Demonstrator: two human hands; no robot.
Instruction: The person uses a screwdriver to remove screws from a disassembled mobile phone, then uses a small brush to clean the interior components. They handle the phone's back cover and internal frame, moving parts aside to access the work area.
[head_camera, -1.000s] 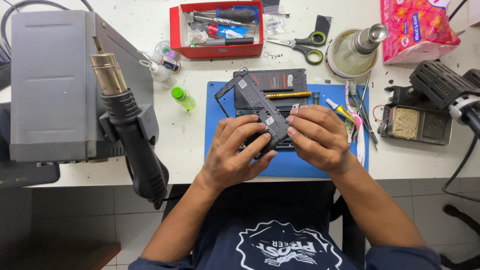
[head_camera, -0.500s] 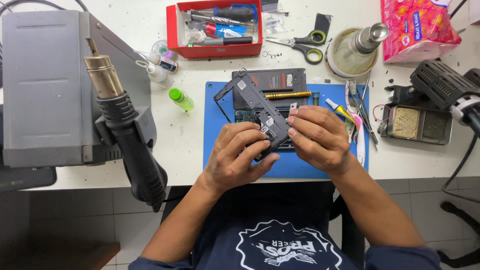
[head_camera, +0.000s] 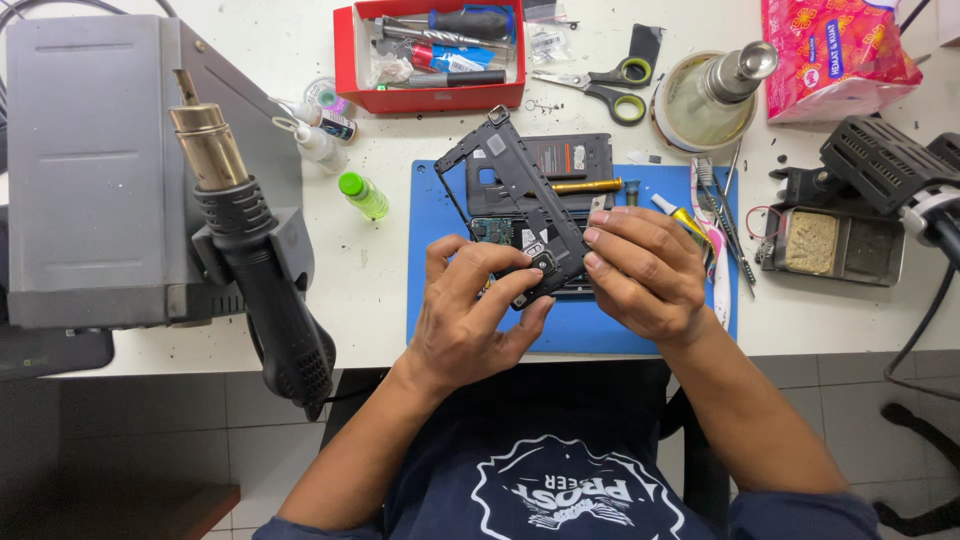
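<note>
Over a blue work mat, both my hands hold a black phone middle frame, tilted with its far end lifted toward the upper left. My left hand grips the frame's near end, thumb and fingers pressing on its lower corner. My right hand holds the frame's right edge with its fingertips. Beneath the frame a phone body with an exposed circuit board lies on the mat. A black phone back cover rests flat at the mat's far edge.
A grey hot-air station with its black heat gun stands left. A red tool tray, scissors, small bottles, a solder sponge holder, a pink packet and tweezers crowd the white table.
The frame's far end has tilted slightly more upright, and my left fingers have shifted along its near corner. My right hand stays on the right edge.
</note>
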